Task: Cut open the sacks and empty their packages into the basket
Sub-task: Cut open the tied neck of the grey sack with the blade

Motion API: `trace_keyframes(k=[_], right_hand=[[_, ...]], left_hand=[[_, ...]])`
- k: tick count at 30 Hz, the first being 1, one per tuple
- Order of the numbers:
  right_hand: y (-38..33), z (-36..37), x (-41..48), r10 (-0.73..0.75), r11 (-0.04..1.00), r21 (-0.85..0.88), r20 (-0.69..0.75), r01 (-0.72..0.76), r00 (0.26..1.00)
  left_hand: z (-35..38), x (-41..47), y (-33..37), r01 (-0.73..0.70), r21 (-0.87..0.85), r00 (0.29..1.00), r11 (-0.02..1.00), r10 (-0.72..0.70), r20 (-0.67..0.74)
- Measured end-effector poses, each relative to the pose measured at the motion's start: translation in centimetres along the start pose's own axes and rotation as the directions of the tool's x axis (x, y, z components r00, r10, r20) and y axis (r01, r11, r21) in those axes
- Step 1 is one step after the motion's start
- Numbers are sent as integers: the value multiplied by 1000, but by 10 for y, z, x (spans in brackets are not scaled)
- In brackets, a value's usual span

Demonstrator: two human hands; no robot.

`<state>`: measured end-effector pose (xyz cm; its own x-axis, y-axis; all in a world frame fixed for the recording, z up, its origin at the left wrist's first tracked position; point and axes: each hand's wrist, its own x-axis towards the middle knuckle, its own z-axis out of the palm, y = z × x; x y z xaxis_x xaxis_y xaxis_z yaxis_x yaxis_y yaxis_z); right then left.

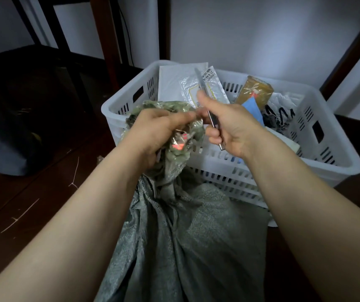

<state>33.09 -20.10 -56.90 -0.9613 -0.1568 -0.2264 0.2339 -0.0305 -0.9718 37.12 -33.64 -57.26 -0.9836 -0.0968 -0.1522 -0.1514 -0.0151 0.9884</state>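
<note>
Our left hand point(152, 131) grips the bunched neck of the grey sack point(181, 236), which stands just near of the white basket point(338, 162). Our right hand point(229, 127) clasps a slim cutter point(207, 101), blade pointing far, over the packages point(205, 88) in the basket.

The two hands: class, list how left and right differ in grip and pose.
The left hand grips the bunched sack; the right hand holds a slim cutter. The left hand shows its back, fingers curled down; the right hand's thumb points up along the cutter. Both are bare and close together.
</note>
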Motion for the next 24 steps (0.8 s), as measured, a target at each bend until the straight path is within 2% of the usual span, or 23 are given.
trace_keyframes(k=[3, 5, 8, 11, 18, 21, 24], right_hand=[[-12, -11, -5, -102, 965, -247, -65, 83, 993], [-24, -21, -13, -159, 896, -424, -28, 132, 987], [-42, -27, -28, -174, 767, -615, 74, 182, 982], [-49, -24, -35, -189, 588, -781, 120, 210, 975], [-45, -11, -33, -267, 160, -967, 149, 196, 952], [-41, -5, -33, -292, 68, -983, 143, 170, 946], [-39, -2, -33, -294, 52, -983, 151, 173, 944]], left_hand=[[-4, 7, -2, 62, -201, 997, 978, -71, -40], [-6, 13, -1, 83, -325, 993, 942, -105, -49], [-6, 21, -6, 109, -395, 990, 912, -136, -42], [-4, 24, -9, 137, -442, 986, 887, -164, -23], [-1, 24, -8, 106, -494, 988, 863, -147, -45], [-2, 25, -9, 81, -486, 989, 870, -130, -68], [-3, 26, -10, 50, -454, 988, 890, -111, -109]])
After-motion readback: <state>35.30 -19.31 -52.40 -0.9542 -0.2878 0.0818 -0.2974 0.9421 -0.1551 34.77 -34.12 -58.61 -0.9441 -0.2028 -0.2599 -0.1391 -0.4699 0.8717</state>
